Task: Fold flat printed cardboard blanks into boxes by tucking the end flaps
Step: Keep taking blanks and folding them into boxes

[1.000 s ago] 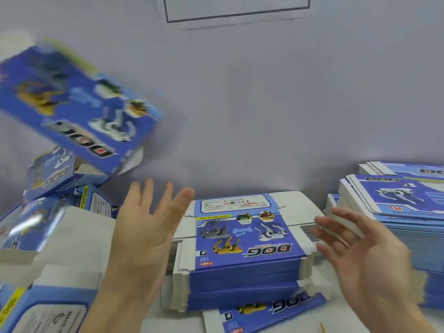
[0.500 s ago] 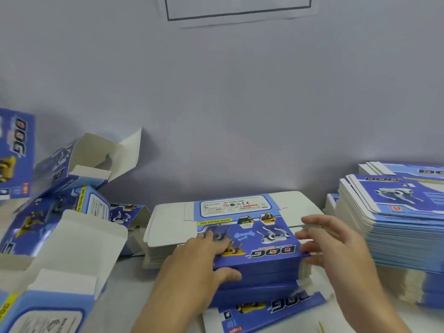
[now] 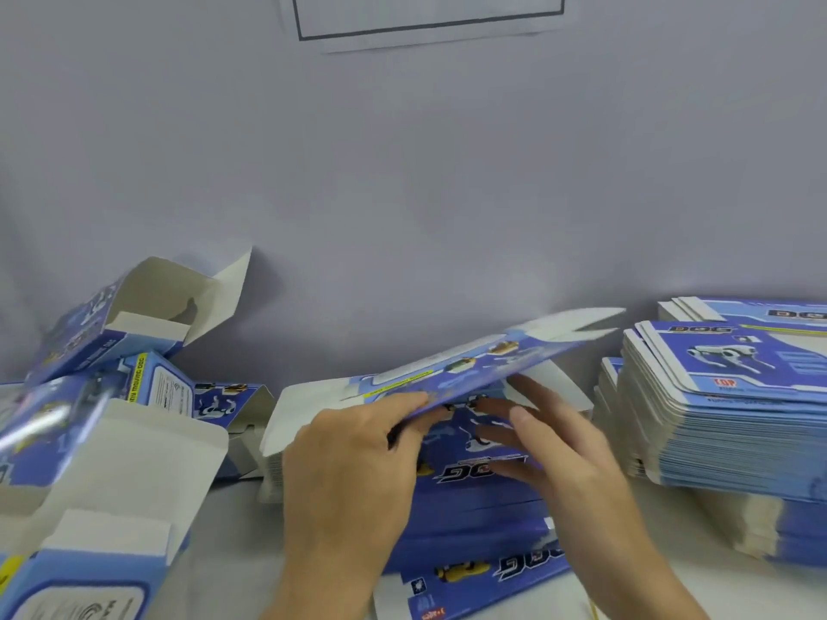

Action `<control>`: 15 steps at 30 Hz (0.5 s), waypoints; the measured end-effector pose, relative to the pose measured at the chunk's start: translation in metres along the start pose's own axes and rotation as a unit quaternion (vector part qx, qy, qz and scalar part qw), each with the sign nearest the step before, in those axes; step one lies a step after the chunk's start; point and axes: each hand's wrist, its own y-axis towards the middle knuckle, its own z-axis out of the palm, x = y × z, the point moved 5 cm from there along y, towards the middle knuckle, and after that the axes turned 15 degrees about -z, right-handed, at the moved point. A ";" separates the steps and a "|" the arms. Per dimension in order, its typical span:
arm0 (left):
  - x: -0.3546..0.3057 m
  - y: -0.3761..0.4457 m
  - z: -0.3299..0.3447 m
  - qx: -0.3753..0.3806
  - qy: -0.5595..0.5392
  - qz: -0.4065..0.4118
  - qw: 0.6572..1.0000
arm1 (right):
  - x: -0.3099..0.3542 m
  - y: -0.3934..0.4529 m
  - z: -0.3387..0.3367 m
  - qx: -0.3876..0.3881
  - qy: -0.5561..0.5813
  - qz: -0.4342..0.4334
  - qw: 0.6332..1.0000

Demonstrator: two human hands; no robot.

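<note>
I see the top blank [image 3: 470, 364] now lifted off the stack of blanks [image 3: 470, 494] in the middle of the bench; half a second ago it was lying flat there under both hands. It is tilted, with its far right end higher. The grip of my left hand [image 3: 353, 458] is pinching the near edge of the blank, thumb on top. My right hand [image 3: 555, 445] is released, its fingers straight and reaching under the raised blank. So I judge a new box is starting: next comes opening the blank into a tube.

The fingers of the left hand under the blank are hidden. The blank's print is blurred. The folded boxes [image 3: 112, 440] at the left edge of the bench are cut off, and the big pile [image 3: 725, 422] at the right edge too.
</note>
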 end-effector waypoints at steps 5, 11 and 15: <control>0.005 -0.003 0.014 0.110 -0.048 -0.065 0.991 | -0.016 -0.002 0.002 -0.010 0.156 0.066 0.986; 0.009 0.002 0.013 0.225 -0.054 -0.051 0.972 | -0.016 0.004 -0.013 -0.114 0.070 0.084 0.987; 0.009 0.008 0.000 0.183 -0.121 -0.036 0.975 | -0.003 0.003 -0.026 -0.150 -0.071 0.065 0.984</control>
